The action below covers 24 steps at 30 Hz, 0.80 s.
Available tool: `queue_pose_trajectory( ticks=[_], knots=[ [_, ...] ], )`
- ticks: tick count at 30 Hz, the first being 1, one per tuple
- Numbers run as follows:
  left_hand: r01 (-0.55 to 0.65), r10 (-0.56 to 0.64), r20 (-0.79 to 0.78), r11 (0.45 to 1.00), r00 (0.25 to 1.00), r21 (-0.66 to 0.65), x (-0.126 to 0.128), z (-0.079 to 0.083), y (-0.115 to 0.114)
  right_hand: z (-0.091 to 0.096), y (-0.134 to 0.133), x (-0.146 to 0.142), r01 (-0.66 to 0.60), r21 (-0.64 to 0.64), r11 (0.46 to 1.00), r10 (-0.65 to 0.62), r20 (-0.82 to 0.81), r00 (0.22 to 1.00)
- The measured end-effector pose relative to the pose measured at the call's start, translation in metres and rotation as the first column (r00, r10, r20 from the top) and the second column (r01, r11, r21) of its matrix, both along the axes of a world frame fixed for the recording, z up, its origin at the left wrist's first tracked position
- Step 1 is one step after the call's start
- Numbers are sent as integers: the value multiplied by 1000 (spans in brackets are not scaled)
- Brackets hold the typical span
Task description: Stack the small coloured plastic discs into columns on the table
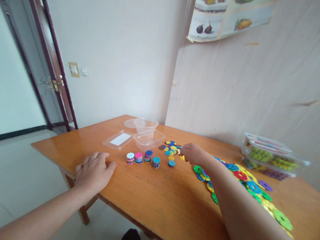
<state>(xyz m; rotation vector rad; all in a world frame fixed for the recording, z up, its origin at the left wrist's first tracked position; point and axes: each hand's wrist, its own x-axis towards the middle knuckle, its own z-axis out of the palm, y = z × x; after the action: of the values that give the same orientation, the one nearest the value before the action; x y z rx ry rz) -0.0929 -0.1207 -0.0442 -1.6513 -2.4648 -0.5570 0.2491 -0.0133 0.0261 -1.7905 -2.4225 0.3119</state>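
Note:
My left hand (95, 169) rests on the table's near left edge, fingers loosely apart, holding nothing. My right hand (193, 153) reaches to the right side of a loose pile of small notched discs (171, 148). Its fingers are bunched together, and whatever may be between them is hidden. Between the hands stand several short stacks of small discs: a white-topped stack (130, 158), a pink-topped stack (138, 157), a dark-blue-topped stack (148, 156) and a teal-topped stack (156, 162). A lower teal-topped stack (171, 163) sits nearest the loose pile.
Larger colourful notched discs (255, 187) spread under and beyond my right forearm. Clear plastic boxes (271, 156) with coloured pieces stand at the right. Behind the stacks are an open clear tub (148, 139), a clear bowl (145, 125) and a flat lid (119, 139). A wall backs the wooden table (153, 198).

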Motion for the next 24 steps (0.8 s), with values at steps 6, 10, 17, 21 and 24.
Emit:
queue_pose_trajectory(
  ticks=[6,10,17,21,24],
  knots=[
    [-12,12,-4,1000,1000,-20,0,2,1,35,-13,20,148,28,989,-136,-271,953],
    [-21,20,-13,999,1000,-34,-2,1,3,50,-20,32,232,-46,972,-216,-567,795],
    [-47,46,-19,997,999,-60,-6,1,9,61,-17,52,246,-59,967,-204,-758,619],
    [-62,60,-25,995,998,-81,-6,3,9,64,-17,56,240,-52,969,-194,-765,615],
    [-58,56,-25,995,998,-79,-5,5,8,65,-18,55,236,-62,970,-203,-738,643]
  ],
)
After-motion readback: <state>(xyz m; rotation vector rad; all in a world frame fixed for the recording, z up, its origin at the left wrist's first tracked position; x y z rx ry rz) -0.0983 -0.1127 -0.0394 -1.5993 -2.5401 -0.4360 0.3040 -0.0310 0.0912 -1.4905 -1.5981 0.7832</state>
